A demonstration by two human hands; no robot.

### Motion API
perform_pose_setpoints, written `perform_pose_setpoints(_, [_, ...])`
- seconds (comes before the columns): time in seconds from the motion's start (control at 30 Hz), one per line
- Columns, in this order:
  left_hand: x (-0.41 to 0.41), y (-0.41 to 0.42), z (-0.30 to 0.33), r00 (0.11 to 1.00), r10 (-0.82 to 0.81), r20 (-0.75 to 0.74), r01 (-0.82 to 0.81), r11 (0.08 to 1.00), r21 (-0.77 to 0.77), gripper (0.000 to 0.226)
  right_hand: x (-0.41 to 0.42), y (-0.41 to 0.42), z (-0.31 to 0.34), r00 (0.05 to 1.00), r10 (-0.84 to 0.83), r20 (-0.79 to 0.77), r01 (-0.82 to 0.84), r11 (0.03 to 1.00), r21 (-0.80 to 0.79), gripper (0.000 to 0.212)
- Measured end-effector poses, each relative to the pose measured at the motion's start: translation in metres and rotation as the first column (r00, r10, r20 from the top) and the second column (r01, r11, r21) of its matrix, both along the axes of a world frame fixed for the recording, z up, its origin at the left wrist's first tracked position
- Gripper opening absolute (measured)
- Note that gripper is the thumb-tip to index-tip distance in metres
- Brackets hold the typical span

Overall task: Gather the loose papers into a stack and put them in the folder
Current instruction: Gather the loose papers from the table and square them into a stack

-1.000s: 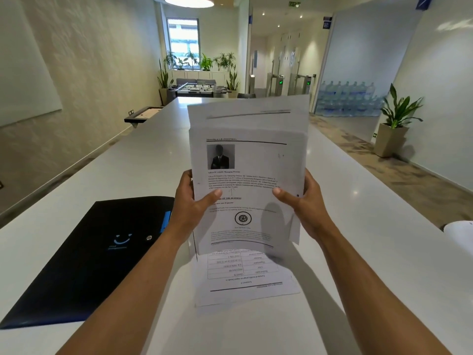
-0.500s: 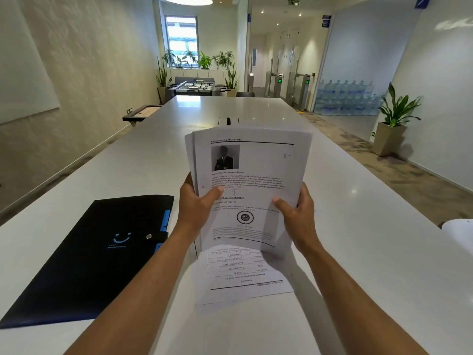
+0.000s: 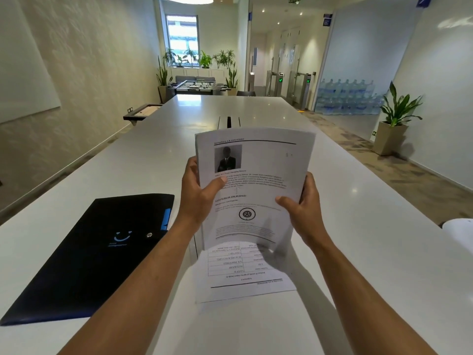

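I hold a stack of printed white papers (image 3: pixel 258 175) upright over the white table (image 3: pixel 371 239), its lower edge near the tabletop. My left hand (image 3: pixel 197 196) grips the stack's left edge, thumb on the front page. My right hand (image 3: pixel 304 208) grips the right edge, thumb across the front. One more printed sheet (image 3: pixel 240 275) lies flat on the table just below the stack, text upside down to me. The black folder (image 3: pixel 97 252) with a snap button and a blue smile mark lies shut on the table to the left of my left arm.
A slot with a cable hatch (image 3: pixel 229 122) is set in the table beyond the papers. A white object (image 3: pixel 460 234) shows at the table's right edge. A potted plant (image 3: pixel 391 126) stands on the floor at the right.
The sheets that stuck out above the front page have dropped level with it, so the stack's top edges now line up. Both hands have shifted slightly up the stack's sides.
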State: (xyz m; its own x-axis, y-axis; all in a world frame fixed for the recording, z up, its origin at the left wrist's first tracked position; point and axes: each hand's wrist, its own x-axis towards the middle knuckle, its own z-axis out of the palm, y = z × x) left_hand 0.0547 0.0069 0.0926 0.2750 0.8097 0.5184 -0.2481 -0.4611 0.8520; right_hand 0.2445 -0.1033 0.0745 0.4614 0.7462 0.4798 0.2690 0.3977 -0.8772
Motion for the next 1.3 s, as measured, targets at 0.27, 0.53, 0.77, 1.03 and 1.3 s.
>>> perform_pose_setpoints(0.27, [0.006, -0.005, -0.01, 0.993, 0.116, -0.033, -0.119, 0.989, -0.091, 0.019, -0.021, 0.001, -0.006, 0.992, -0.117, -0.039, 0.119, 0.99, 0.074, 0.034])
perform_pose_setpoints(0.53, [0.002, -0.011, -0.03, 0.992, 0.124, 0.002, -0.123, 0.988, -0.095, 0.028, -0.017, -0.004, -0.026, 0.989, -0.13, -0.07, 0.134, 0.99, 0.051, 0.038])
perform_pose_setpoints(0.77, [0.009, -0.008, -0.032, 0.981, 0.18, -0.065, -0.188, 0.971, -0.147, 0.029, -0.019, 0.002, -0.023, 0.976, -0.211, -0.049, 0.211, 0.977, 0.001, 0.031])
perform_pose_setpoints(1.03, [0.001, -0.001, -0.061, 0.816, 0.292, -0.499, -0.495, 0.798, -0.343, 0.038, 0.019, -0.002, -0.035, 0.957, -0.268, -0.11, 0.207, 0.899, -0.385, 0.035])
perform_pose_setpoints(1.3, [-0.007, -0.015, -0.075, 0.78, 0.212, -0.588, -0.514, 0.754, -0.41, 0.068, 0.018, 0.0, -0.067, 0.938, -0.268, 0.221, 0.347, 0.68, -0.646, 0.023])
